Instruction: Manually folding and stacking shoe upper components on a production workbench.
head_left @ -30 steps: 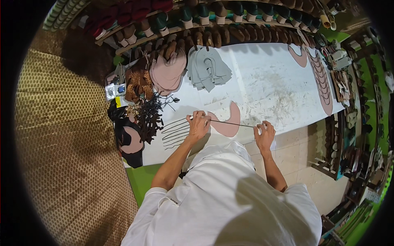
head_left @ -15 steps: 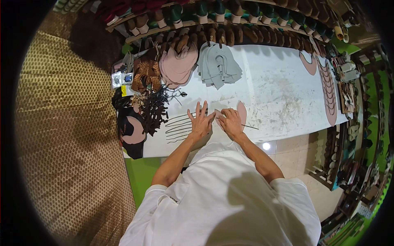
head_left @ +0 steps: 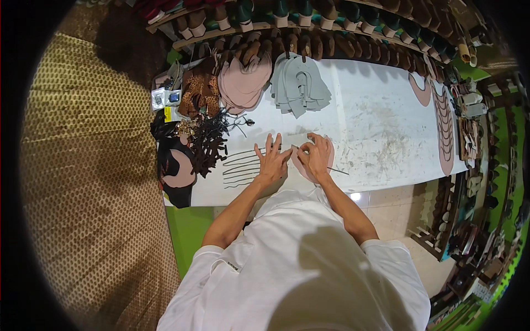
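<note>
My left hand [head_left: 270,164] lies on the white-covered table with its fingers spread, its thumb reaching toward my right hand. Several thin dark strips [head_left: 238,170] lie in rows just left of it. My right hand [head_left: 316,159] is over a pink curved flat piece [head_left: 301,167], which shows on both sides of the hand. Thumb and index finger are pinched together near the left thumb; whatever is between them is too small to make out. One more dark strip [head_left: 339,171] sticks out to the right from beside this hand.
At the back are stacks of pink pieces [head_left: 243,85] and grey pieces [head_left: 301,88]. Dark laces [head_left: 210,149] and leopard-print pieces [head_left: 199,94] crowd the left. Pink pieces with dark wavy strips [head_left: 443,132] lie far right. Shoe racks [head_left: 331,25] stand behind the table.
My right hand has changed from fingers bent low to a raised pinch, baring more of the pink piece. My left hand has stayed almost in place. The whole view has shifted slightly.
</note>
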The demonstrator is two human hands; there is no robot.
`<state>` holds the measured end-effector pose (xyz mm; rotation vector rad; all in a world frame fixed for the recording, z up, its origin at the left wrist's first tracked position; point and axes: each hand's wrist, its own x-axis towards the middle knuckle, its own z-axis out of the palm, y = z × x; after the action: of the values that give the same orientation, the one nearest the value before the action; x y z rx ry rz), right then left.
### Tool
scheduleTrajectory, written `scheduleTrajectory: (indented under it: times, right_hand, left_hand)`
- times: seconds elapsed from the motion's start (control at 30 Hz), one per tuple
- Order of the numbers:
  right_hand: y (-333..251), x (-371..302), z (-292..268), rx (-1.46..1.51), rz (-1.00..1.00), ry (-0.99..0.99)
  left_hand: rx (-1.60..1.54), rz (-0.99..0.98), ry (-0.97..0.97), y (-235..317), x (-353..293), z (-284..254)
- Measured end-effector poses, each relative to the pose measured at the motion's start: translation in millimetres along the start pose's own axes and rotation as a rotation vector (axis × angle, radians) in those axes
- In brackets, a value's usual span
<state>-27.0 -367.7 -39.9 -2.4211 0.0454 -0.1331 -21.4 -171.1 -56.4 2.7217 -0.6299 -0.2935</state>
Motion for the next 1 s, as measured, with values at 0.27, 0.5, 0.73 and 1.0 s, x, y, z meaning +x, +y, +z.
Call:
scheduleTrajectory:
  times: [0.27,0.5,0.73,1.0]
  right_hand:
    - [9,8,15,-0.005,-0.03,-0.024]
    - [5,9,19,-0.009,0.015,-0.065]
    - [10,11,21,-0.024,0.021,-0.065]
    - [8,12,19,-0.042,0.042,-0.07]
  left_hand:
    - [-0.011,-0.025,-0.059,3,1,-7]
    - [-0.012,-0.03,-0.076,0,1,-7]
    - [-0.065,-0.012,-0.028,2,3,-9]
    - [0.019,0.001,0.008,3,8,-10]
